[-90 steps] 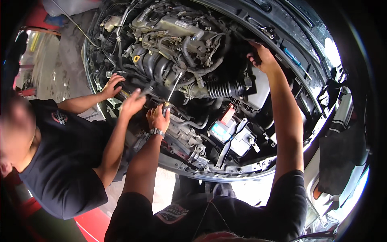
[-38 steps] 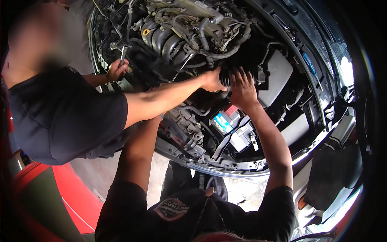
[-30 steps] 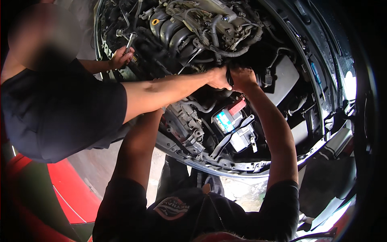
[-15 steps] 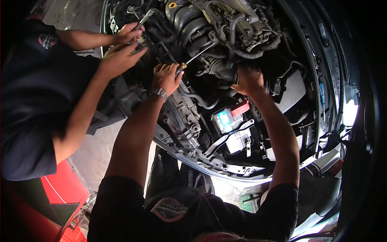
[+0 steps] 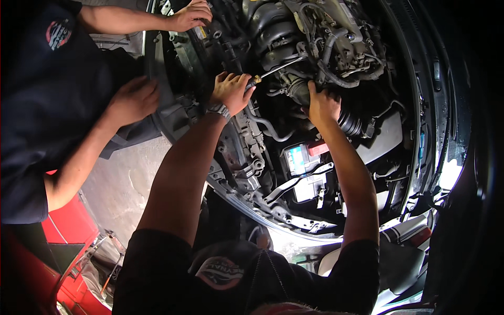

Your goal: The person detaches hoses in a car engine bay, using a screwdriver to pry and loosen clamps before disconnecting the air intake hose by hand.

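My left hand (image 5: 232, 94), with a metal watch on its wrist, is closed around the dark handle of a screwdriver (image 5: 282, 67). The handle has a yellow collar, and the long shaft points up and right into the engine, its tip among parts beside the black intake manifold (image 5: 275, 37). Over the black air intake hose (image 5: 350, 124), my right hand (image 5: 324, 107) is closed with curled fingers; the thumb points away from me toward a round duct (image 5: 299, 91). What lies under those fingers is partly hidden.
A battery (image 5: 310, 185) with a red terminal cover (image 5: 317, 148) and metal bracket sits below my right forearm. At left, a co-worker's one hand (image 5: 191, 16) rests by the front edge of the bay, the other (image 5: 134, 100) near their body. A red car (image 5: 71, 231) stands lower left.
The view has shifted slightly. My right hand has moved left along the hose toward the duct and turned. The co-worker's hands have separated; the tool they held no longer shows. My left hand keeps the screwdriver.
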`<state>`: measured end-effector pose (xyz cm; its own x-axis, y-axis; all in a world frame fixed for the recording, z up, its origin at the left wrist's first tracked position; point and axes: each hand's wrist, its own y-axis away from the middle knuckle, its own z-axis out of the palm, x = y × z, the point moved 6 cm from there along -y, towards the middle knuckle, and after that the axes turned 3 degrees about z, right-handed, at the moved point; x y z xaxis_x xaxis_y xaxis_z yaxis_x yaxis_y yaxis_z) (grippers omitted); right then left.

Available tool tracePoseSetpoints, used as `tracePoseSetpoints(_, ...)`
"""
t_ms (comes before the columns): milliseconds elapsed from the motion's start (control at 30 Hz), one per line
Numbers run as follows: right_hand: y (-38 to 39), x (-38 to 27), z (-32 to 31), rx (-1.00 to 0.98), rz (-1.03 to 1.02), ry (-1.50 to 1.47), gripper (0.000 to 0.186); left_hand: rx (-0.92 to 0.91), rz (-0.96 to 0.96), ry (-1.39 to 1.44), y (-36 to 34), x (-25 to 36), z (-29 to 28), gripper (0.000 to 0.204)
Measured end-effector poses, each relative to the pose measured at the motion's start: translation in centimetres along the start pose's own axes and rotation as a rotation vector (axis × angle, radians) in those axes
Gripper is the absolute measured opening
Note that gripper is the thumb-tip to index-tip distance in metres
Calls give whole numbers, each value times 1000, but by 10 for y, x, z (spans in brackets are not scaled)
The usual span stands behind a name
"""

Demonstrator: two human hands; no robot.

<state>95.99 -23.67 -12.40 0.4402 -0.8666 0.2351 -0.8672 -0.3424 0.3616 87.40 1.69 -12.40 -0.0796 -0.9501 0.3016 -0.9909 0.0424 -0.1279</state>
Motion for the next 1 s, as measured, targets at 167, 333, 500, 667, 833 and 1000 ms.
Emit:
tracePoseSetpoints(167, -5, 4, 14, 49, 111, -2, 92, -3, 18, -47, -2, 10, 6, 36)
tracePoseSetpoints(333, -8, -29, -23, -144, -39, -102, 90, 316, 1301, -1159, -121, 104, -3, 37)
tracePoseSetpoints(500, -13, 24, 54, -89, -124, 81, 97, 1, -1, 605, -9, 36, 0, 42)
tracePoseSetpoints(667, -6, -2, -17, 58, -207, -91, 91, 84, 8, 48, 9, -1, 0, 34)
tracePoseSetpoints(833, -2, -5, -12, 68, -160, -86, 86, 88, 21, 9, 7, -7, 8, 30)
tracePoseSetpoints(1000, 4, -8, 4, 145, -108, -95, 93, 114, 27, -29, 13, -9, 13, 31)
